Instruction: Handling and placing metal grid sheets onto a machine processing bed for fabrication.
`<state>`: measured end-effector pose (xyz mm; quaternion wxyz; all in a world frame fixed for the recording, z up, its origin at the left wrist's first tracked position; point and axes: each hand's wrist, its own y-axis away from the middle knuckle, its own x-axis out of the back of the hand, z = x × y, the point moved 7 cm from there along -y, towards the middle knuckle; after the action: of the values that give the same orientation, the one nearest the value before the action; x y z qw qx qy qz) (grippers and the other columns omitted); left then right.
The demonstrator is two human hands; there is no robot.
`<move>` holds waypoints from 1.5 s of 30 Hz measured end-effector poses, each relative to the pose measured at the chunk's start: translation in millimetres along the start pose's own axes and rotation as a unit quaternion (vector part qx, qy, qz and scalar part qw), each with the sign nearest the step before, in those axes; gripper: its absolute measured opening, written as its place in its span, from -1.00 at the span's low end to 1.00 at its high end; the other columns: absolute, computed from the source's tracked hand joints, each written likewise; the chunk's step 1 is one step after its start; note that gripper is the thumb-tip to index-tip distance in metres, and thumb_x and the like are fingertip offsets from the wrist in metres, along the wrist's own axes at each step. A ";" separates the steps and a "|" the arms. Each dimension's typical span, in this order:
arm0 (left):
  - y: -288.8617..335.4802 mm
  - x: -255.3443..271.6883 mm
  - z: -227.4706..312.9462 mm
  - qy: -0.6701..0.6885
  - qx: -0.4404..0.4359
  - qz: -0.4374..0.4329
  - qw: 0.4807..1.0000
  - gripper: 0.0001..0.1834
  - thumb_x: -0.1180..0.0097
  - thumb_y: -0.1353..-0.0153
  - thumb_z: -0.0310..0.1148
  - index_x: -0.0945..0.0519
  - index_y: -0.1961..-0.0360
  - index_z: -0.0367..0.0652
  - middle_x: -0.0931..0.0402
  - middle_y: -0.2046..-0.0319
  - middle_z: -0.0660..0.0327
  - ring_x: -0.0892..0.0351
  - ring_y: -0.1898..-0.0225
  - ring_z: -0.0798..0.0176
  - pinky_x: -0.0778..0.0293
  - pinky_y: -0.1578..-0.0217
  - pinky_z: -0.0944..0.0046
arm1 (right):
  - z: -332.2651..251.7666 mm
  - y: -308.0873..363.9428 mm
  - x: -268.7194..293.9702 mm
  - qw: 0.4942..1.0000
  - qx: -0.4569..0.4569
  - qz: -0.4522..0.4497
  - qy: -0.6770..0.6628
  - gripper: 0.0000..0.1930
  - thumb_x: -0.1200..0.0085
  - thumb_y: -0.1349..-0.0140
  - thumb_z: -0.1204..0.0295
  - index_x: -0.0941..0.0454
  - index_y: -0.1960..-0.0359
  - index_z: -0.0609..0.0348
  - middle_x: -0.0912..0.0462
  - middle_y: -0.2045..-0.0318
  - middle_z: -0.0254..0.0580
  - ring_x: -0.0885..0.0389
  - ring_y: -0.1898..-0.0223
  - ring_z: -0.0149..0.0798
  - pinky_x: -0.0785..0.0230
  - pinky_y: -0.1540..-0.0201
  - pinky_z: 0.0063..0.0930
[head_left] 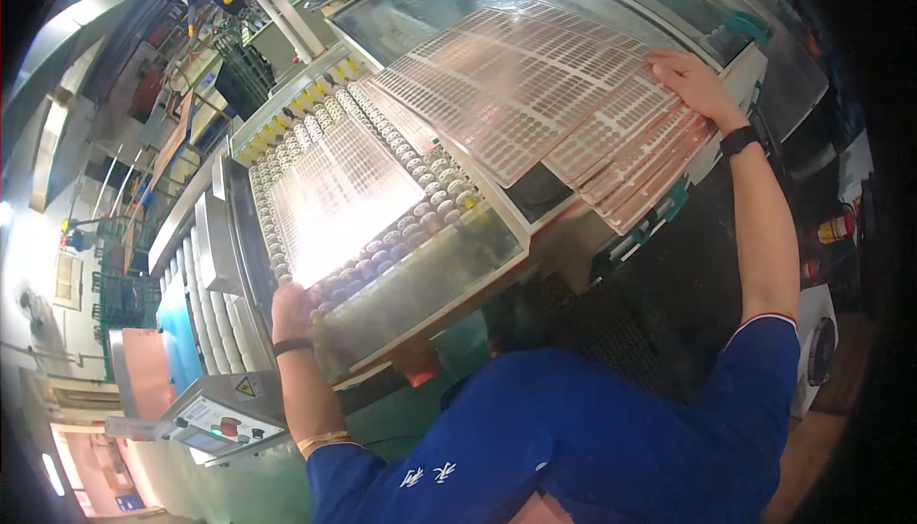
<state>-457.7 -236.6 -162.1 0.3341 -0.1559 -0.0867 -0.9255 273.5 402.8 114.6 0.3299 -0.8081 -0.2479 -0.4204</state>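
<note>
My L hand (290, 310) touches lit panel (349, 175), long axis lower-L to upper-R; R hand (695, 85) on stack (611, 132); can't tell fingers' grip. White shirt chars (443, 472).

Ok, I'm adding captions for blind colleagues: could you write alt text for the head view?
A person in a blue shirt has the right hand on the edge of a pile of patterned, copper-coloured panels, and the left hand at the near corner of another panel lying on rows of roller wheels. A control box is at lower left.
</note>
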 end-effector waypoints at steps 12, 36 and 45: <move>-8.4 -160.8 73.7 0.120 0.302 0.035 0.945 -0.85 0.14 -0.43 -0.51 -0.46 0.14 -0.36 -0.61 0.41 0.12 -0.65 0.46 0.24 -0.61 0.53 0.38 | 21.4 28.9 10.8 0.998 -0.068 0.006 0.000 -0.48 -0.06 -0.40 -0.01 -0.63 -0.12 0.19 -0.51 -0.25 0.07 -0.51 -0.22 0.03 -0.36 -0.22 -0.26; 33.3 -366.0 312.6 0.178 0.042 -0.042 0.982 -0.63 -0.04 -0.45 -0.19 -0.45 -0.06 -0.28 -0.51 0.10 0.09 -0.49 0.08 0.19 -0.46 0.09 0.19 | -15.4 17.9 -4.1 0.986 -0.129 0.033 0.100 -0.56 -0.05 -0.21 -0.08 -0.76 0.17 -0.06 -0.75 0.20 -0.08 -0.69 0.12 0.10 -0.50 0.02 -0.03; 12.3 -471.8 350.1 0.243 0.086 -0.145 0.955 -0.41 0.03 -0.43 0.04 -0.40 -0.30 -0.14 -0.50 -0.10 0.11 -0.49 0.01 0.08 -0.42 0.13 0.12 | -7.5 45.5 24.5 0.965 -0.177 0.092 0.173 -0.58 -0.10 -0.18 -0.05 -0.77 0.29 0.02 -0.76 0.26 -0.08 -0.70 0.11 0.09 -0.47 0.01 0.02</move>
<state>-25.5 125.7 2.9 0.2192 0.1170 -0.1045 -0.9630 313.3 370.2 123.6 0.2569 -0.7880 -0.0334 -0.5586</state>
